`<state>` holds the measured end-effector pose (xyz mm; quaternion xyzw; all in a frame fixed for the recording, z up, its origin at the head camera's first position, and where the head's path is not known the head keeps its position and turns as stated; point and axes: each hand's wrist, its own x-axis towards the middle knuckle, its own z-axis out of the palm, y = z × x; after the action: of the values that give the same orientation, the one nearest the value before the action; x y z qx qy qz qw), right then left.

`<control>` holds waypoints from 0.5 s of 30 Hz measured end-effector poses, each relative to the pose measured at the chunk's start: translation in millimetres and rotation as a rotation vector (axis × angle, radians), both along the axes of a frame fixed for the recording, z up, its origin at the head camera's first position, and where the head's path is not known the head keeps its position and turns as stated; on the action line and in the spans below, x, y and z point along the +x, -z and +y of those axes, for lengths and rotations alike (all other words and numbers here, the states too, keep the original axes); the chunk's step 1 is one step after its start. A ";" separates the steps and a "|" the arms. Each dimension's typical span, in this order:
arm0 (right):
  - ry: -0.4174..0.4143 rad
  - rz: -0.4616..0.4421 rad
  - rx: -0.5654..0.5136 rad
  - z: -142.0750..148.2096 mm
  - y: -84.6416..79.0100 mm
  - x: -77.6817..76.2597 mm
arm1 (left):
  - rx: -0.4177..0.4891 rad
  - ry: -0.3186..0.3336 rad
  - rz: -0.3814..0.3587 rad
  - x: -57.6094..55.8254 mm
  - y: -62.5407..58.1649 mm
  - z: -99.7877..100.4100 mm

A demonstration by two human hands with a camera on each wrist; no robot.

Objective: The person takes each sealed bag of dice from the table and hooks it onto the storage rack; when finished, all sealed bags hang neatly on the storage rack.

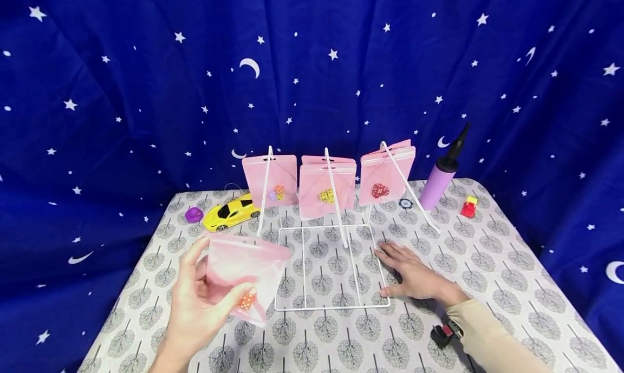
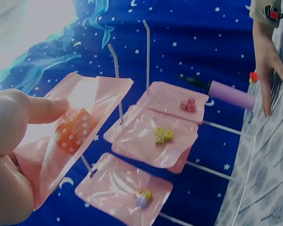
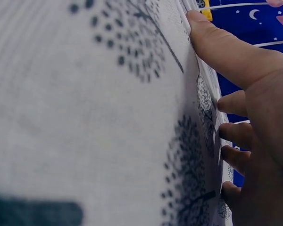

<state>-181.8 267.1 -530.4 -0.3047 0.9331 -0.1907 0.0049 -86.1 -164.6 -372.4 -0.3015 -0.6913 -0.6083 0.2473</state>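
My left hand [image 1: 197, 313] pinches a pink zip bag [image 1: 229, 262] with orange dice [image 1: 247, 300] inside, the thumb pressing by the dice. The bag is held above the table, in front and left of a white wire display rack [image 1: 333, 308]. My right hand [image 1: 414, 275] rests on the tablecloth with fingers spread, touching the right side of the rack's base. Pink bags hang from the rack's three prongs: a left bag [image 1: 258, 175] with mixed-colour dice, middle bags [image 1: 312, 200] with yellow dice in front, and right bags [image 1: 402, 164] with red dice in front.
Left of the rack are a yellow toy car [image 1: 232, 213] and a purple toy [image 1: 194, 215]. To the right stand a purple hand pump [image 1: 437, 186], a round chip [image 1: 405, 203] and a small red-and-yellow toy [image 1: 469, 206]. A blue starry curtain [image 1: 312, 91] hangs behind the table.
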 end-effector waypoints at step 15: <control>-0.002 0.003 -0.006 0.5 0.1 -0.3 | 0.050 0.052 0.041 -6.0 -2.8 10.0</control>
<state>-182.0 267.6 -530.5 -0.3059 0.9322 -0.1932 0.0028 -92.1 -154.6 -369.6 -0.3255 -0.6628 -0.6251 0.2531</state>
